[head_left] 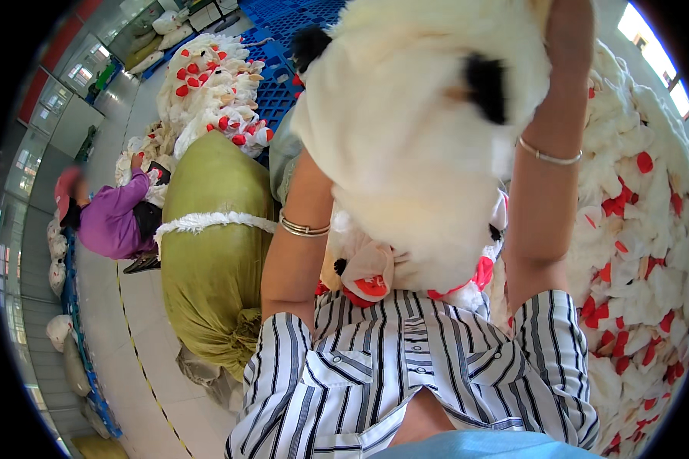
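A large cream plush skin (406, 130) with black fluffy patches is lifted up close in front of me, slightly blurred. My left forearm, wearing bangles (305, 227), reaches up behind its left side, so the plush hides that hand. Along the plush's right side my right forearm, with a silver bangle (550, 155), rises to the upper edge; its fingers do not show. Below the plush, against my striped shirt (413, 367), lie more plush pieces, one with a pale pink and red part (371, 274).
To my left stands a bulging olive-green sack (218, 199) tied with a white fluffy strip. A big heap of white and red plush skins (635, 229) rises on my right. Another plush heap (207, 84) lies by blue plastic pallets (279, 61). A person in purple (115, 214) works at far left.
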A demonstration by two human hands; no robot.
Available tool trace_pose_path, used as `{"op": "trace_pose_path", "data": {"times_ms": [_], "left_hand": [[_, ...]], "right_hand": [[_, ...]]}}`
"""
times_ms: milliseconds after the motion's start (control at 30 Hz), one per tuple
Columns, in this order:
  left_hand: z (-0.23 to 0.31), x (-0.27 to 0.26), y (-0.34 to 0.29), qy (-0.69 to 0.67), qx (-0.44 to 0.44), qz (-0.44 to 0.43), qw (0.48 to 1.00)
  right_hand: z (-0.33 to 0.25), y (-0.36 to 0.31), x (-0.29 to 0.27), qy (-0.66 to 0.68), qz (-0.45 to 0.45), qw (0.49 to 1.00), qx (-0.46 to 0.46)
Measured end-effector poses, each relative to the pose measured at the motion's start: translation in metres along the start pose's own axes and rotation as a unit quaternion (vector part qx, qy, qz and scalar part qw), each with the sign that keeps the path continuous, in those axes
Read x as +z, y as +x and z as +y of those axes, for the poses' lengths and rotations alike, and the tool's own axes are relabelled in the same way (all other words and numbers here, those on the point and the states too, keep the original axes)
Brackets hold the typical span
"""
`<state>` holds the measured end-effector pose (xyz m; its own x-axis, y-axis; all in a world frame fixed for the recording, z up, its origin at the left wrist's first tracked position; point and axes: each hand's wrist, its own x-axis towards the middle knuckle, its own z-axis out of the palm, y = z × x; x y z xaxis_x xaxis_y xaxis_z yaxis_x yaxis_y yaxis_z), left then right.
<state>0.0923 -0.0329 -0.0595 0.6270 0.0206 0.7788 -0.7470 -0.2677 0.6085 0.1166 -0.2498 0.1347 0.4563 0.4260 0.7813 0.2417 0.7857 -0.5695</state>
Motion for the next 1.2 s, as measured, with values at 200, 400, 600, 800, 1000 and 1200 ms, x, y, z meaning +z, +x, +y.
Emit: {"op": "trace_pose_path", "data": {"times_ms": [200, 400, 600, 800, 1000, 1200], "left_hand": [[0.08, -0.005, -0.022, -0.161, -0.118, -0.086, 0.976], [0.076, -0.014, -0.066, -0.088, -0.207, -0.126, 0.966], [0.078, -0.01, -0.082, -0.233, -0.241, -0.149, 0.93], [0.086, 0.006, -0.076, -0.225, -0.379, -0.268, 0.857], [0.081, 0.006, -0.085, -0.04, -0.327, -0.401, 0.855], [0.073, -0.041, -0.078, 0.094, -0.289, -0.242, 0.921]], "right_hand": [[0.039, -0.028, -0.053, -0.321, 0.197, 0.921, 0.099], [0.091, -0.115, -0.121, -0.19, 0.261, 0.93, 0.172], [0.106, -0.162, -0.114, -0.216, 0.278, 0.91, 0.218], [0.109, -0.167, -0.093, -0.179, 0.266, 0.924, 0.207], [0.092, -0.164, -0.083, -0.186, 0.287, 0.928, 0.145], [0.074, -0.168, -0.091, -0.113, 0.352, 0.921, 0.121]]}}
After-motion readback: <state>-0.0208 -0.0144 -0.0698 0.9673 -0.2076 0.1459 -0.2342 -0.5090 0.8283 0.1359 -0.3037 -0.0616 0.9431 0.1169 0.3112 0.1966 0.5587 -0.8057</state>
